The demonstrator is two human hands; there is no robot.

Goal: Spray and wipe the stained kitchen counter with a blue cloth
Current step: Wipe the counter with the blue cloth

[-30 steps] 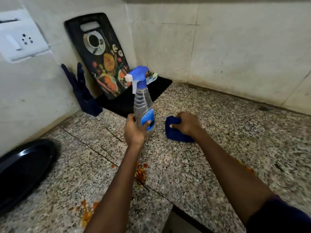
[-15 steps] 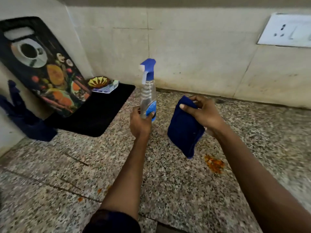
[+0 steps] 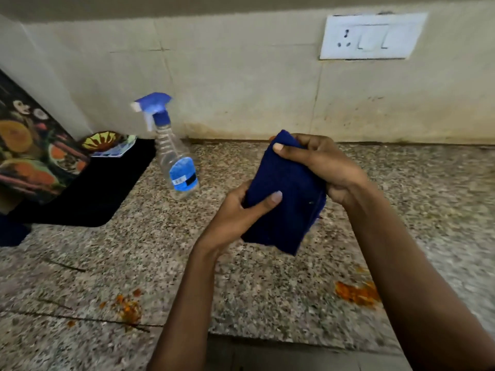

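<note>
- We see both hands on the blue cloth (image 3: 284, 199), held up above the counter (image 3: 267, 285): the left hand (image 3: 238, 212) grips its lower edge with the thumb across the front, and the right hand (image 3: 324, 167) pinches the top.
- The fingers behind the cloth are hidden from us.
- The spray bottle (image 3: 171, 151) stands apart to the left, blurred and tilted.
- Orange stains (image 3: 356, 293) lie on the counter; the picture board (image 3: 32, 145) is cut off at the left edge.

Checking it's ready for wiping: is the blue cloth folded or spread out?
Folded: the blue cloth is a compact layered pad, gripped by left hand and right hand.
</note>
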